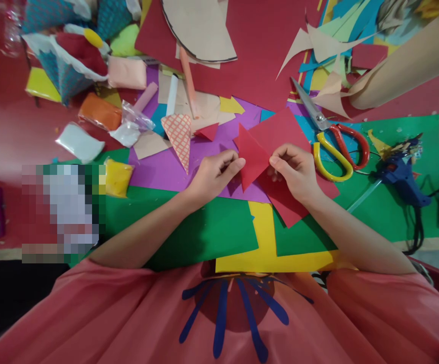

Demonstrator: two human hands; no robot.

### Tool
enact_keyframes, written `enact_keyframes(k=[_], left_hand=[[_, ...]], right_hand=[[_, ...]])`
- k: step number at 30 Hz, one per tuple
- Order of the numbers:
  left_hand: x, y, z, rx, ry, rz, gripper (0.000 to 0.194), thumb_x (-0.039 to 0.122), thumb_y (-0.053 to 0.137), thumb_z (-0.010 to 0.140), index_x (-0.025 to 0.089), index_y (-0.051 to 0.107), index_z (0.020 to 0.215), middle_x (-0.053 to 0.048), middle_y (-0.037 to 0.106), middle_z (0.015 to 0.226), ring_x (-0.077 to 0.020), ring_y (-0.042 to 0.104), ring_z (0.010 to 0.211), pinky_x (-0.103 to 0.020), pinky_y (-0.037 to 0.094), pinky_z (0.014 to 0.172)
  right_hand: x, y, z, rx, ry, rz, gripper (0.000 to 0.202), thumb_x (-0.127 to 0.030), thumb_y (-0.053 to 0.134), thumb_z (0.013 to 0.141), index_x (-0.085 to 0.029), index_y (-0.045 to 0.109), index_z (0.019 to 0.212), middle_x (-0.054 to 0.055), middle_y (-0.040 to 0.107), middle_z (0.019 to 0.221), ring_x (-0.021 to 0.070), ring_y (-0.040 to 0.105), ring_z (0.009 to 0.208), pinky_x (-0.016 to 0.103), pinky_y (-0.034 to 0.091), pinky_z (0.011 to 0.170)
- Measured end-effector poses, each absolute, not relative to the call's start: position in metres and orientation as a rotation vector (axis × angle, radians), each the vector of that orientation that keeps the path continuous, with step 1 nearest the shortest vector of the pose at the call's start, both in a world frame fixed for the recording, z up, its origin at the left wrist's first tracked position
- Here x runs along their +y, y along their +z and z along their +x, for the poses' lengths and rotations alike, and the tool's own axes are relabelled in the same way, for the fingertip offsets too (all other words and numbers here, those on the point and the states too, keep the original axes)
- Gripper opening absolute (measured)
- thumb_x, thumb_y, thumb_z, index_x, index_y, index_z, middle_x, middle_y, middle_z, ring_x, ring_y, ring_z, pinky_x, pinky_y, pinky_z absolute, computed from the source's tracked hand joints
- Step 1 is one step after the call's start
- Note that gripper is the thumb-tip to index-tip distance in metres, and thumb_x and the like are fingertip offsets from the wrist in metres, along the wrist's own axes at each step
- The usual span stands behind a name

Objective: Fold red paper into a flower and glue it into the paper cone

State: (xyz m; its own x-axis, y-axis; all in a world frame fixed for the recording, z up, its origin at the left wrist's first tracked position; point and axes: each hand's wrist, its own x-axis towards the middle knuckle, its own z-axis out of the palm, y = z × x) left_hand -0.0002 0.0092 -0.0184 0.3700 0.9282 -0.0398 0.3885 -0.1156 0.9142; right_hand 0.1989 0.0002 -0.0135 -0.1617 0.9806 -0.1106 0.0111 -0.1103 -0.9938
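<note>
A small red paper triangle [250,155] is held up between my two hands over the coloured sheets. My left hand [219,172] pinches its left side between thumb and fingers. At its right corner, my right hand [293,169] grips it the same way. Below and behind it lies a larger piece of red paper [290,129], partly covered by my right hand. A small paper cone [179,136] with a crisscross pattern lies to the left of my left hand. Scissors [329,129] with one red and one yellow handle rest just right of my right hand.
A blue glue gun [403,177] with its cord lies at the right on green paper [428,136]. Clay packets, such as a yellow one [118,178], and a decorated cone [66,65] are at the left. Paper scraps [329,45] and a beige paper roll [405,60] occupy the back right.
</note>
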Motion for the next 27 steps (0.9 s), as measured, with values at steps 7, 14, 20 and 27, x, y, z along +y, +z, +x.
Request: enact_keyframes(k=[7,14,20,27], left_hand=[[0.0096,-0.0148,-0.0003,1.187,0.648,1.781,0.045,0.054,0.041,0.093,0.020,0.036,0.064,0.006,0.036,0.052,-0.0077,0.036,0.047,-0.023,0.027,0.048],[0.0099,-0.0158,-0.0009,1.205,0.622,1.806,0.036,0.042,0.040,0.093,0.020,0.036,0.064,0.005,0.041,0.054,-0.0082,0.041,0.050,-0.021,0.031,0.050],[0.0095,-0.0164,-0.0007,1.197,0.656,1.794,0.037,0.044,0.044,0.093,0.021,0.040,0.066,0.005,0.048,0.053,-0.0085,0.046,0.048,-0.021,0.034,0.050],[0.0088,-0.0163,0.0002,1.171,0.631,1.674,0.045,0.060,0.044,0.091,0.021,0.044,0.069,0.003,0.054,0.054,-0.0081,0.051,0.046,-0.020,0.036,0.047]], right_hand=[[0.0021,-0.0135,0.1981,-1.241,1.375,-1.248,0.030,-0.042,0.069,0.080,-0.020,0.053,0.068,-0.007,0.057,0.053,0.0043,0.048,0.042,0.019,0.040,0.042],[0.0014,-0.0145,0.1984,-1.248,1.373,-1.224,0.031,-0.043,0.069,0.081,-0.020,0.053,0.068,-0.007,0.057,0.053,0.0037,0.049,0.042,0.018,0.040,0.042],[0.0011,-0.0145,0.1980,-1.257,1.373,-1.248,0.035,-0.048,0.069,0.080,-0.020,0.053,0.068,-0.006,0.058,0.054,0.0040,0.049,0.042,0.018,0.040,0.043],[0.0015,-0.0166,0.1988,-1.235,1.322,-1.240,0.036,-0.052,0.070,0.079,-0.021,0.054,0.069,-0.006,0.057,0.054,0.0049,0.048,0.041,0.019,0.041,0.042]])
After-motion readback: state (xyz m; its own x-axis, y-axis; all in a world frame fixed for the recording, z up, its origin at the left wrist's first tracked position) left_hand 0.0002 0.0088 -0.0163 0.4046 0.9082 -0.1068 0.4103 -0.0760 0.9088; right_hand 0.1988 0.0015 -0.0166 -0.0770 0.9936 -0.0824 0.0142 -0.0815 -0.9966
